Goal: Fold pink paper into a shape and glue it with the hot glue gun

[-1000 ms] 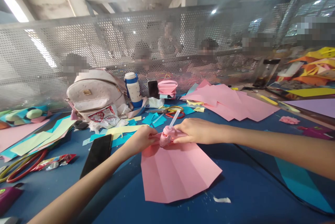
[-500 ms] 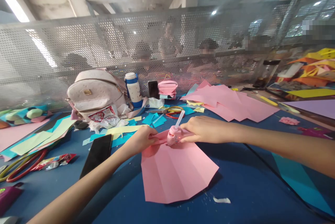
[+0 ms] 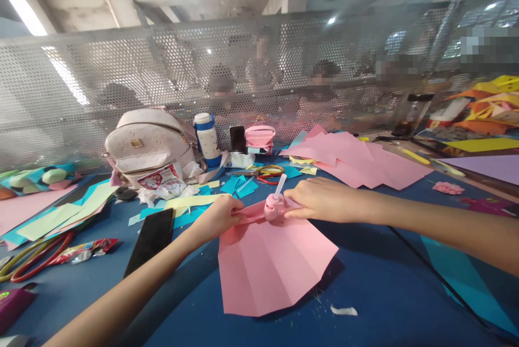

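A creased pink paper sheet (image 3: 271,266) fans out on the blue table (image 3: 385,293) in front of me. My left hand (image 3: 221,216) pinches the sheet's gathered far-left edge. My right hand (image 3: 320,200) is closed on a small pink glue gun (image 3: 274,207) with a white stick poking up, and its tip rests on the sheet's far edge. The two hands are a short gap apart along that edge.
A black phone (image 3: 151,239) lies left of the sheet. Paper scraps, scissors (image 3: 265,173), a white backpack (image 3: 148,144) and a bottle (image 3: 206,139) crowd the far side. Loose pink sheets (image 3: 360,158) lie far right. A black cable (image 3: 438,277) runs under my right arm. People sit behind the mesh screen.
My right hand has slid the glue gun to the right along the paper's far edge. The sheet has shifted slightly. My left hand has stayed in place.
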Motion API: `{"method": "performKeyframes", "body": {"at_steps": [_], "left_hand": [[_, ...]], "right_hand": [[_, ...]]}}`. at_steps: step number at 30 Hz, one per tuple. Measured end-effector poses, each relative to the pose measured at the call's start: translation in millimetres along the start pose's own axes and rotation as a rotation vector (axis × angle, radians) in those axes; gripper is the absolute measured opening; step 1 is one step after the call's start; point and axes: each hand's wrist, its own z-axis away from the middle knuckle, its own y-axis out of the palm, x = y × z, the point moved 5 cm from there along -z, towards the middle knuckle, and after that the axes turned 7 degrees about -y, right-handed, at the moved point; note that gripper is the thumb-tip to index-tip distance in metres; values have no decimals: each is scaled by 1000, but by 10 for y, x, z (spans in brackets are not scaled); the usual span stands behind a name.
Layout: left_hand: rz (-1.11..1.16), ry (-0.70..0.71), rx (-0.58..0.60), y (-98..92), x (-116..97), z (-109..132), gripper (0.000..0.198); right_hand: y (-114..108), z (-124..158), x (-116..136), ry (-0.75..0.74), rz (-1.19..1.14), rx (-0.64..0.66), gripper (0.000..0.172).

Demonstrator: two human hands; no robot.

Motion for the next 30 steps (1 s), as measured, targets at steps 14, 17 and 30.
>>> {"method": "performKeyframes", "body": {"at_steps": [14, 17, 30], "left_hand": [[9, -13, -33, 23, 35, -3, 41], [8, -18, -34, 30, 46, -12, 35], [19, 2, -24, 46, 53, -34, 23]], "right_hand": [[-36, -166, 193, 5, -72, 38, 41], [-12, -217, 217, -1, -89, 29, 39], [39, -291, 284, -64, -102, 4, 49]]}}
